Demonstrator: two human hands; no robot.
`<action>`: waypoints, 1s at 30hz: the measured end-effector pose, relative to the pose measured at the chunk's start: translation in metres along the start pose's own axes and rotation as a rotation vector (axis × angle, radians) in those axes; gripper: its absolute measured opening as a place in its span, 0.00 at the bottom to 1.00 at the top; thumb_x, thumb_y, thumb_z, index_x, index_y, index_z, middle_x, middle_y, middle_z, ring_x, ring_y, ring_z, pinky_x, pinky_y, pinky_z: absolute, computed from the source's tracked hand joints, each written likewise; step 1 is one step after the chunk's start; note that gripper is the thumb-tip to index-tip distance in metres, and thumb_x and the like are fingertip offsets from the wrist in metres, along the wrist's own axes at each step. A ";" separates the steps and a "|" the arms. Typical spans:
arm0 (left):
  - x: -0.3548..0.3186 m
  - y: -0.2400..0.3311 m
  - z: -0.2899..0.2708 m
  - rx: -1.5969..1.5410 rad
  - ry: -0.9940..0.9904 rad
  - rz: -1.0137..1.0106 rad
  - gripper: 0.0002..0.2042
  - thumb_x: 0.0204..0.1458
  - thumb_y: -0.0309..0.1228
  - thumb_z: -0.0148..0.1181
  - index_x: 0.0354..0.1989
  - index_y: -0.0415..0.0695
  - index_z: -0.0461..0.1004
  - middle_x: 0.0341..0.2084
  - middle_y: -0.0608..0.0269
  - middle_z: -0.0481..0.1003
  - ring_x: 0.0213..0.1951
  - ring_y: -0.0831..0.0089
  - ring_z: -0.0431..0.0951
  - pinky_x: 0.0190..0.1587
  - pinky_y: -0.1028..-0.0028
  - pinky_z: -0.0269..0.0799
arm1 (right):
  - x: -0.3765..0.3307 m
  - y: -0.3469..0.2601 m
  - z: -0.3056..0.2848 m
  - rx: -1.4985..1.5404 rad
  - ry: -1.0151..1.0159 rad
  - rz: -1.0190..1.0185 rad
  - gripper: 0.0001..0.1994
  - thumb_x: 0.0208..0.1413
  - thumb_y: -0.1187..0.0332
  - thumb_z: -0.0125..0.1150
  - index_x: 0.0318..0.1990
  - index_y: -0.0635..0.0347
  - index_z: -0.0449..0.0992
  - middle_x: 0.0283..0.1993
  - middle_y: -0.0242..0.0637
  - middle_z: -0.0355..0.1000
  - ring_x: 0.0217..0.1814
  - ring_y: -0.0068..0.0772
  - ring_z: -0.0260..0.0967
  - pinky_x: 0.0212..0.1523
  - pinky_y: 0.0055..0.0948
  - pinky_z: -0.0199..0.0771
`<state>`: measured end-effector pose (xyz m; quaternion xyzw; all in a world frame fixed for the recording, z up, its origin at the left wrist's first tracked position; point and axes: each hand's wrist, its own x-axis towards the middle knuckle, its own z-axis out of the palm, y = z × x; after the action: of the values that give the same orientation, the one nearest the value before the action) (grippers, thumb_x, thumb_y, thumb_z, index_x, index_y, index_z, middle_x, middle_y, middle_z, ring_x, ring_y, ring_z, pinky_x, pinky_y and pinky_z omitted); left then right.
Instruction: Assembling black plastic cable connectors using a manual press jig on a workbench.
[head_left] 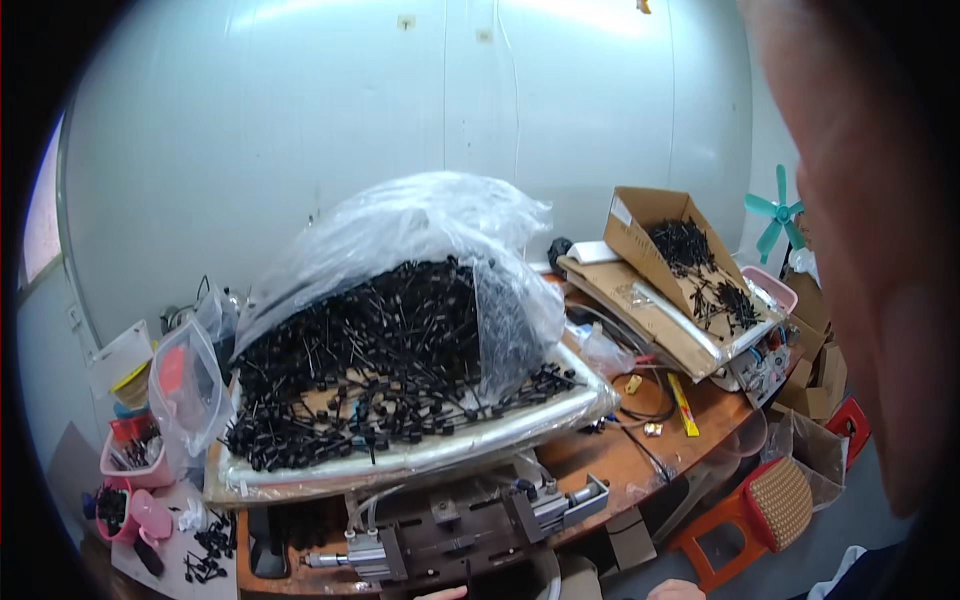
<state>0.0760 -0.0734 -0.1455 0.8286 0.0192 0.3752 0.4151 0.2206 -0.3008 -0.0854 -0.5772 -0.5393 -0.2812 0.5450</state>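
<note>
At the bottom edge, only a sliver of my left hand (pixel 442 594) shows, below a dark metal fixture (pixel 450 535) with silver cylinders at both ends. My right hand (pixel 677 591) is cut off by the same edge, farther right, near an orange stool (pixel 735 530). The fingers of both hands are mostly out of the picture, and no held thing shows. Behind the fixture, a tilted tray (pixel 420 480) wrapped in clear film bears a large heap of black stemmed parts (pixel 370 340). A clear plastic bag (pixel 430 215) drapes over the heap.
A large blurred finger (pixel 860 250), whose I cannot tell, covers the right side. A cardboard box (pixel 625 225) of black parts leans at the back right. A yellow strip (pixel 684 405) and cables lie on the orange-brown table (pixel 590 465). Pink baskets (pixel 150 475) stand at left.
</note>
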 end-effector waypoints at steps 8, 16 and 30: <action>-0.004 -0.010 0.003 -0.034 0.007 -0.003 0.13 0.37 0.17 0.71 0.35 0.38 0.81 0.49 0.51 0.74 0.40 0.69 0.78 0.36 0.75 0.76 | -0.003 0.006 0.002 -0.008 -0.009 0.055 0.08 0.56 0.69 0.56 0.33 0.67 0.76 0.24 0.44 0.75 0.21 0.36 0.70 0.24 0.32 0.68; 0.000 -0.014 0.010 -0.210 -0.056 0.012 0.11 0.43 0.16 0.67 0.37 0.33 0.79 0.50 0.47 0.72 0.44 0.61 0.77 0.39 0.71 0.77 | -0.008 -0.002 0.000 -0.162 -0.050 0.072 0.02 0.49 0.74 0.59 0.30 0.63 0.77 0.25 0.39 0.74 0.24 0.41 0.70 0.28 0.38 0.72; 0.000 -0.007 0.009 -0.067 -0.019 0.016 0.12 0.38 0.18 0.72 0.34 0.37 0.81 0.49 0.49 0.74 0.40 0.67 0.79 0.36 0.74 0.78 | -0.003 0.005 -0.002 0.034 -0.063 0.043 0.05 0.51 0.73 0.59 0.30 0.65 0.78 0.23 0.38 0.74 0.17 0.30 0.67 0.22 0.27 0.67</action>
<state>0.0833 -0.0745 -0.1538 0.8178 -0.0041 0.3712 0.4398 0.2254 -0.3029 -0.0896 -0.5878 -0.5482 -0.2420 0.5435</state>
